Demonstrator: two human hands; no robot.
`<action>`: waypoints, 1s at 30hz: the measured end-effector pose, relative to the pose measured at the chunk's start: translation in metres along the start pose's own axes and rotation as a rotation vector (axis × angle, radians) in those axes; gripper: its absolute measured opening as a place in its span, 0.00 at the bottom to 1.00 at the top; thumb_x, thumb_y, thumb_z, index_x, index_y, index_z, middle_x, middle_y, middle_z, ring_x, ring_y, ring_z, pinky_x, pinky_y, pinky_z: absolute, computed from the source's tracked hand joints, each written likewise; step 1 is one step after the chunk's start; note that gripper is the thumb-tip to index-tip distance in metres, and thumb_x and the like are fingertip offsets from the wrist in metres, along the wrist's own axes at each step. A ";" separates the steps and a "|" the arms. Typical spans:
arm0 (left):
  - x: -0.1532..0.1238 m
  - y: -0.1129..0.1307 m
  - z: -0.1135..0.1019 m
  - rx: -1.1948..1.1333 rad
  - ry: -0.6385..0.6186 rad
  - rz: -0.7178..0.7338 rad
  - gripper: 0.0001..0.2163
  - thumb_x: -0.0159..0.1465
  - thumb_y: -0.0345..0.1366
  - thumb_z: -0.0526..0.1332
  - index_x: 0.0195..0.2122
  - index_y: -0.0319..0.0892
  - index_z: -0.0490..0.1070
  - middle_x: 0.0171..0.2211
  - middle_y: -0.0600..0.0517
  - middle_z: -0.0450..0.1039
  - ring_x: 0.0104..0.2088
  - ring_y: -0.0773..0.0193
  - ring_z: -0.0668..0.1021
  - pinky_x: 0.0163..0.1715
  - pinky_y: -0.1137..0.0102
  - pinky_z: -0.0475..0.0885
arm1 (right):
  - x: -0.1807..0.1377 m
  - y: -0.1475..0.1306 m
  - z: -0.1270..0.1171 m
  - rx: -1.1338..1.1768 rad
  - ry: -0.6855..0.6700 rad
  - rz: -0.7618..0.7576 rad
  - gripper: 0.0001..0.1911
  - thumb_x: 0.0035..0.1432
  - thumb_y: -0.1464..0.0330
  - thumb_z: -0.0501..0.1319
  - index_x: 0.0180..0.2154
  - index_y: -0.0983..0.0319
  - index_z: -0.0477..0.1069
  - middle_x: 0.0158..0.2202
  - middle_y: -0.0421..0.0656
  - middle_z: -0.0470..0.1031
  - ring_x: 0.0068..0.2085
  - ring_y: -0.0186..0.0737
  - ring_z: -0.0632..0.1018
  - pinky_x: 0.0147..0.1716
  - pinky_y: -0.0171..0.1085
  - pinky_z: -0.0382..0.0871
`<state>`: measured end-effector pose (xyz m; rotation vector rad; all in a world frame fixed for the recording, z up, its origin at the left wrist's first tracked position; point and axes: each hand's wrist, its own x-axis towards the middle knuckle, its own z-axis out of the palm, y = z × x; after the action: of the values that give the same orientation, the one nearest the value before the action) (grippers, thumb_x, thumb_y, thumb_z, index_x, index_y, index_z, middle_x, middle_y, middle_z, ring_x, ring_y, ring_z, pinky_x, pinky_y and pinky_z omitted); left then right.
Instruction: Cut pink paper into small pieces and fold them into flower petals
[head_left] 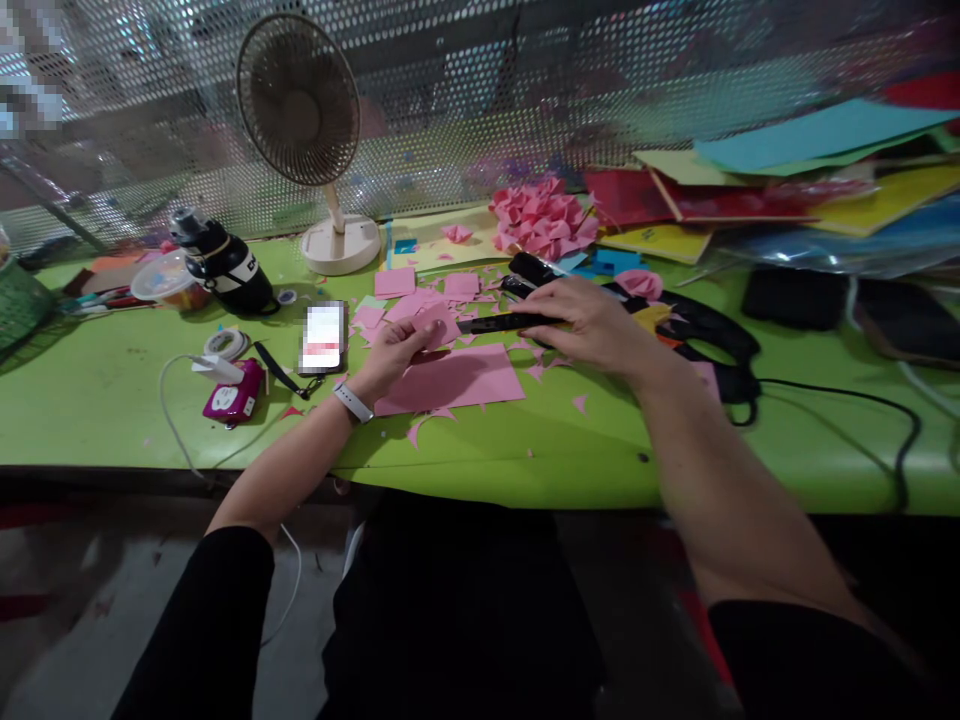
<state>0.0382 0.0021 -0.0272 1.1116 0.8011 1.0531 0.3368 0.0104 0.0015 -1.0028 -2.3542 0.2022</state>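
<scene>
A small piece of pink paper [441, 328] is pinched between the thumb and fingers of my left hand [397, 352]. My right hand [589, 318] is closed around what look like black scissors [495, 323], with their tip pointing left at the paper's edge. The handles are hidden in my palm. Below both hands lies a larger pink sheet [472, 378]. Cut pink squares [394, 282] and curved pink scraps [424, 425] are scattered around it. Behind my right hand is a glossy black object [531, 272], partly covered.
A black-and-orange glue gun [705, 330] with a cord lies right of my hand. Folded pink paper pieces [544, 220] are heaped behind. Coloured sheets [825, 140] are piled back right. A fan [340, 240], a bottle [225, 265], a phone [322, 335] and a magenta adapter [236, 390] stand left.
</scene>
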 end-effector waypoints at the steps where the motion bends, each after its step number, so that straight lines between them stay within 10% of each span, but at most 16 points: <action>1: 0.000 0.001 0.001 -0.006 0.011 -0.001 0.15 0.58 0.45 0.73 0.37 0.39 0.79 0.35 0.52 0.79 0.38 0.68 0.81 0.49 0.63 0.81 | 0.000 0.000 -0.001 0.006 -0.006 -0.001 0.19 0.66 0.61 0.58 0.55 0.48 0.78 0.49 0.50 0.78 0.51 0.59 0.76 0.52 0.59 0.70; 30: 0.000 -0.003 0.006 -0.134 0.114 0.031 0.15 0.58 0.43 0.73 0.25 0.39 0.73 0.23 0.59 0.69 0.28 0.75 0.74 0.51 0.63 0.80 | 0.001 -0.004 0.003 0.047 -0.021 -0.001 0.18 0.65 0.58 0.59 0.54 0.47 0.79 0.47 0.50 0.78 0.49 0.60 0.76 0.50 0.62 0.72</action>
<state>0.0445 0.0003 -0.0283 0.9597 0.7930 1.1873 0.3318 0.0083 0.0006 -0.9812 -2.3584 0.2676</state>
